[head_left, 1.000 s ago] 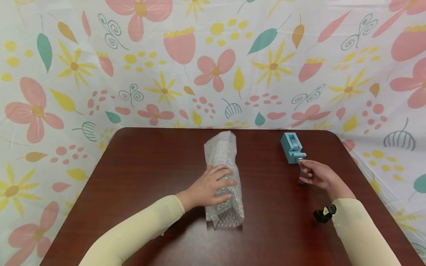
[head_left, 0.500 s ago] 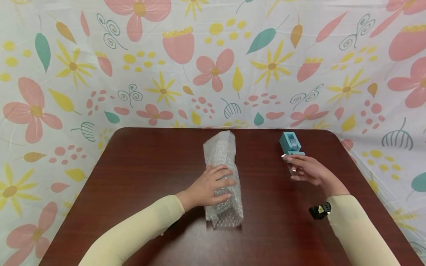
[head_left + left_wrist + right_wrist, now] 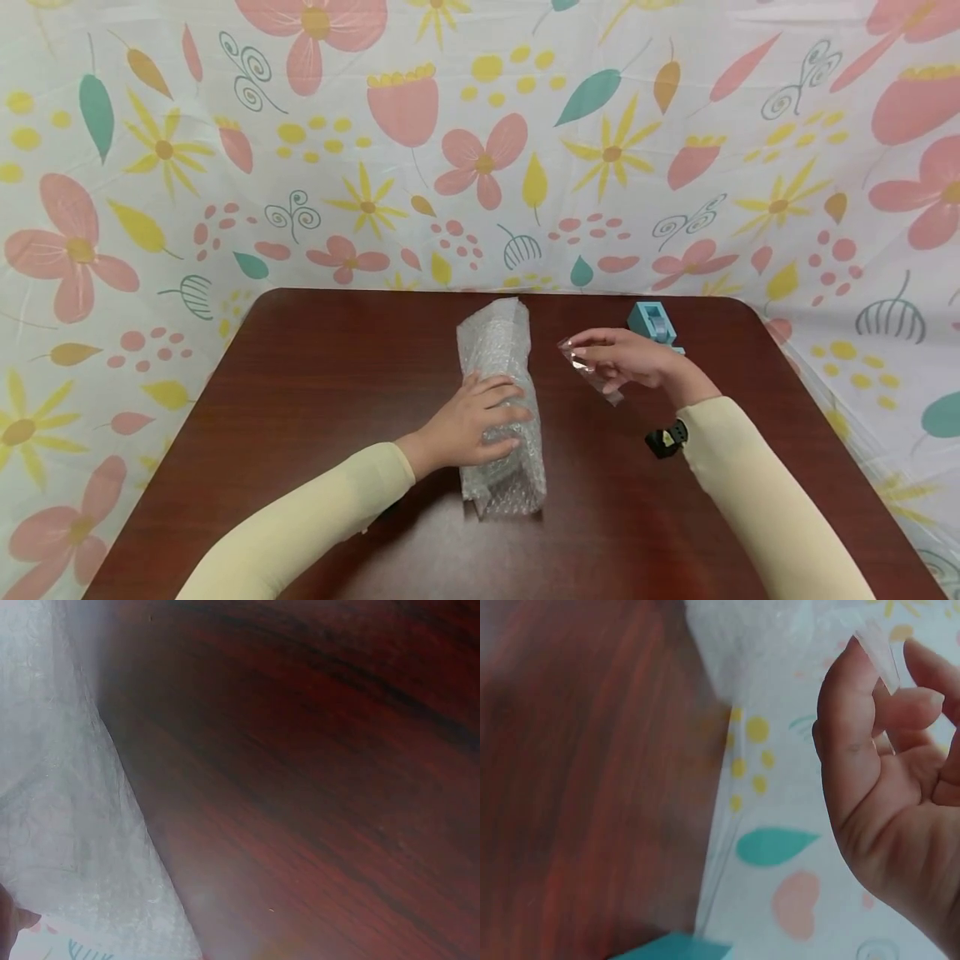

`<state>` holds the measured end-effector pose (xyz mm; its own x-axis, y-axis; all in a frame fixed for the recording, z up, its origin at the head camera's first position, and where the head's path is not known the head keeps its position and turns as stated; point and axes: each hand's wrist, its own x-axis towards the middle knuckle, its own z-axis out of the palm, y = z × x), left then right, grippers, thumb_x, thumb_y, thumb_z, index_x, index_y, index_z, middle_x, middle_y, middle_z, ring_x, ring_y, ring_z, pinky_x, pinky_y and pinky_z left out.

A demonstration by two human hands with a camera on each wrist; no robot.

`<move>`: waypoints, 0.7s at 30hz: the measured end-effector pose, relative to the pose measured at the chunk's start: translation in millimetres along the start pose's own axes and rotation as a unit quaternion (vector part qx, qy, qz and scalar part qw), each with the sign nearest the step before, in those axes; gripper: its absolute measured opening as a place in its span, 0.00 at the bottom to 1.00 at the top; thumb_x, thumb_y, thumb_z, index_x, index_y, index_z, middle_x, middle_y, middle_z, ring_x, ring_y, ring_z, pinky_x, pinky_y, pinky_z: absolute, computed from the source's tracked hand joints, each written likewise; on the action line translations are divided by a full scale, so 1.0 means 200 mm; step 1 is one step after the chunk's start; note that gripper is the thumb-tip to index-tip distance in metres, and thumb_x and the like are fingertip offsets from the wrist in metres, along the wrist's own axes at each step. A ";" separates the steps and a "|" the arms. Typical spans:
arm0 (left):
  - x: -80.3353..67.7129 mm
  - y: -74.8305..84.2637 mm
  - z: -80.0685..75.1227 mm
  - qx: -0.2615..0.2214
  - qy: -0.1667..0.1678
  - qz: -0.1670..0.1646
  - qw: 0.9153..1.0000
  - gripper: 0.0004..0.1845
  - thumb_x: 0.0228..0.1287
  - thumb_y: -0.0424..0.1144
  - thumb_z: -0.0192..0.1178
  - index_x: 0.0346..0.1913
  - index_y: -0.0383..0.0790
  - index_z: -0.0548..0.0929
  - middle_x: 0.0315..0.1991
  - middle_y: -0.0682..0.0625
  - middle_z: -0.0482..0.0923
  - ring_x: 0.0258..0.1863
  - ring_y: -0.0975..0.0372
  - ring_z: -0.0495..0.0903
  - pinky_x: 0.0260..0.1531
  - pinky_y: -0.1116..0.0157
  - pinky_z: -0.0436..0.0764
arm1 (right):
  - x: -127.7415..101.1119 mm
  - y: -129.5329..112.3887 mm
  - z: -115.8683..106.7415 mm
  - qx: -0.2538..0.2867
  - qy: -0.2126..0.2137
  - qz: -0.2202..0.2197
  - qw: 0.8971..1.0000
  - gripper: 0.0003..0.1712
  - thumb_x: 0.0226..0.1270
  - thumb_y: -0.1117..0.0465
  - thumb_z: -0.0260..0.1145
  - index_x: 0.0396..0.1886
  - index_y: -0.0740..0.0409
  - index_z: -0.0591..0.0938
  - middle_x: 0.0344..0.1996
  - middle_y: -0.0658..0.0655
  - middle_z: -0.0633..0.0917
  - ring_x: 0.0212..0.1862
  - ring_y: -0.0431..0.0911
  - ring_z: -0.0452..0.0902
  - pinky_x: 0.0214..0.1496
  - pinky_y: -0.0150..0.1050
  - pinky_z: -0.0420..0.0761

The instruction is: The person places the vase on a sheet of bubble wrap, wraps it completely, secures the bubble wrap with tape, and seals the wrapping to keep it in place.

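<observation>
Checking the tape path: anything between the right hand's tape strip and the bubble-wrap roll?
Nothing visible. The right hand pinches the tape strip above bare table, just right of the bubble-wrap roll. The left hand presses on the roll; the teal dispenser sits behind the right hand.

No readable text, label, brand, number or sign shows anywhere: the floral cloth (image 3: 480,150) behind the table (image 3: 315,375) bears only printed flowers, leaves and dots
</observation>
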<state>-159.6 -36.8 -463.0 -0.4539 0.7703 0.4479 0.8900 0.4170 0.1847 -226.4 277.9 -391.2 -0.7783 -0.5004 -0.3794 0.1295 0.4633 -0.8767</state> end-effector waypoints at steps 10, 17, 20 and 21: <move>0.01 0.00 0.00 0.007 0.005 0.010 1.000 0.18 0.68 0.47 0.67 0.58 0.54 0.83 0.63 0.50 0.79 0.69 0.55 0.73 0.64 0.32 0.73 | 0.18 -0.23 0.10 -0.051 -0.071 0.008 0.996 0.27 0.80 0.56 0.57 0.73 0.62 0.70 0.31 0.48 0.80 0.22 0.40 0.69 0.30 0.36 0.79; 0.01 0.00 0.00 0.017 0.012 0.016 1.000 0.17 0.67 0.47 0.67 0.57 0.53 0.83 0.62 0.50 0.80 0.69 0.54 0.74 0.61 0.32 0.75 | 0.27 -0.31 0.16 -0.089 -0.072 -0.025 0.993 0.23 0.80 0.57 0.56 0.68 0.62 0.76 0.25 0.48 0.77 0.22 0.41 0.69 0.29 0.35 0.77; 0.01 0.00 0.00 0.016 0.012 0.015 1.000 0.17 0.67 0.47 0.67 0.57 0.53 0.83 0.62 0.50 0.80 0.69 0.54 0.73 0.61 0.32 0.75 | 0.30 -0.33 0.19 -0.114 -0.079 -0.039 0.990 0.22 0.80 0.58 0.57 0.67 0.62 0.78 0.21 0.48 0.73 0.19 0.40 0.63 0.29 0.35 0.77; 0.01 0.00 0.00 0.016 0.011 0.014 1.000 0.17 0.67 0.46 0.67 0.57 0.53 0.83 0.62 0.50 0.80 0.69 0.54 0.73 0.61 0.32 0.75 | 0.31 -0.34 0.20 -0.120 -0.080 -0.042 0.989 0.22 0.80 0.58 0.57 0.67 0.62 0.78 0.21 0.49 0.72 0.18 0.40 0.61 0.29 0.35 0.77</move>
<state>-160.6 -36.1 -462.1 -0.4271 0.7710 0.4724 0.9005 0.4103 0.1444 -258.7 185.7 -366.4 -0.6698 -0.6454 -0.3672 -0.0960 0.5657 -0.8190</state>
